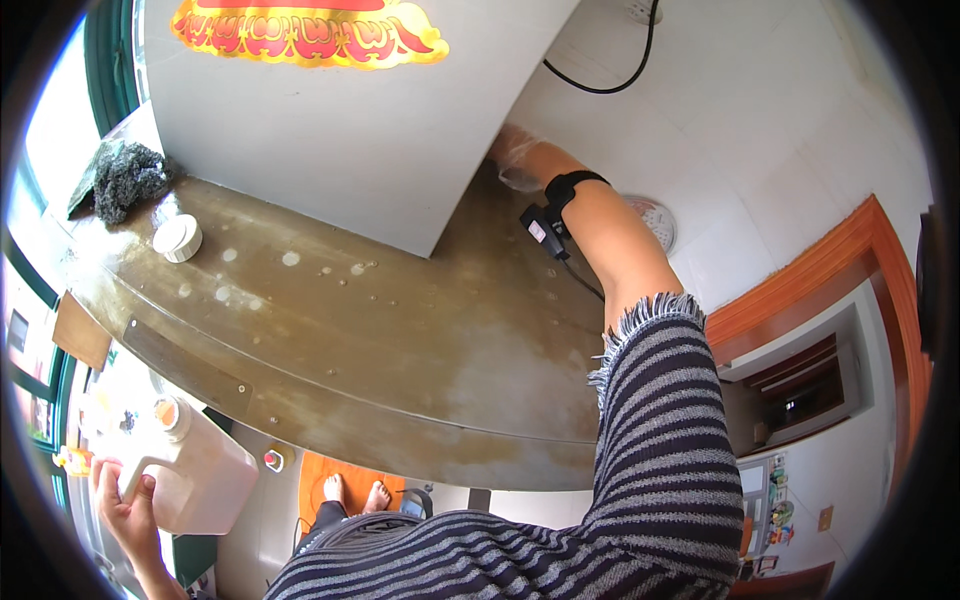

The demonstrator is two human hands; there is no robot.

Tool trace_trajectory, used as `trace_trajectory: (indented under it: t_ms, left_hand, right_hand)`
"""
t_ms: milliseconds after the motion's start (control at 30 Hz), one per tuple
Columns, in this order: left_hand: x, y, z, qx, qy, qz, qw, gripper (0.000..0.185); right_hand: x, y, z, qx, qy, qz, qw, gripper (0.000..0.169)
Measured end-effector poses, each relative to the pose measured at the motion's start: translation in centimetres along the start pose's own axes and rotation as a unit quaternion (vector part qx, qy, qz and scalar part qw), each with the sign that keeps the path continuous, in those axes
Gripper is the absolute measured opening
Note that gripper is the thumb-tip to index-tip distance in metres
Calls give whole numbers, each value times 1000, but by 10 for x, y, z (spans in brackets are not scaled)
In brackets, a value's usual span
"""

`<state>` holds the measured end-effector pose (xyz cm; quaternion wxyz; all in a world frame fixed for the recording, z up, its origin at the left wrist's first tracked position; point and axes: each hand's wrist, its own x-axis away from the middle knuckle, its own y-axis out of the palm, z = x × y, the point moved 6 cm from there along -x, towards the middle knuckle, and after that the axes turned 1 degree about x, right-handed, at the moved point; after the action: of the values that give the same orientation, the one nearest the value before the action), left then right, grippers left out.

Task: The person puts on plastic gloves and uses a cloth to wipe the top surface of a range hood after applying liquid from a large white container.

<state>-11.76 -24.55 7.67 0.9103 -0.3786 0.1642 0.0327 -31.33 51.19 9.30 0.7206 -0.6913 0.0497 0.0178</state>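
My left hand (124,487) grips the handle of a translucent plastic jug (206,480) at the lower left. The jug's neck is uncapped, with its mouth facing up. A white screw cap (178,238) lies on the brownish metal surface (420,330), which bears pale spots and smears. My right arm reaches behind a large grey panel (322,127); only the wrist region shows, in a clear plastic glove, and the fingers are hidden. A black strap with a small device (544,231) and cable sits on that forearm. A dark scouring pad of curly metal (129,181) rests at the surface's left end.
The panel stands on the surface, with a red and gold decoration (315,34). A tiled wall with a black cable (637,75) rises at right, beside an orange wooden door frame (795,270). A small bottle (277,457) stands on the floor near an orange mat (315,469).
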Motion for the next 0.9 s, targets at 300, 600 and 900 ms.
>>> trace_trajectory:
  t_ms: [300, 600, 900]
  left_hand:
    - [11, -8, -11, -55, -1, 46, 997, 28]
    - [-5, -3, -11, -36, 39, 4, 999, 30]
    - [-12, 4, -4, -19, 62, 7, 998, 30]
  right_hand:
    - [64, -58, -70, -8, 65, -139, 988, 33]
    - [206, -108, -200, -179, -149, -53, 971, 25]
    - [213, -118, -123, -366, 63, -43, 928, 14]
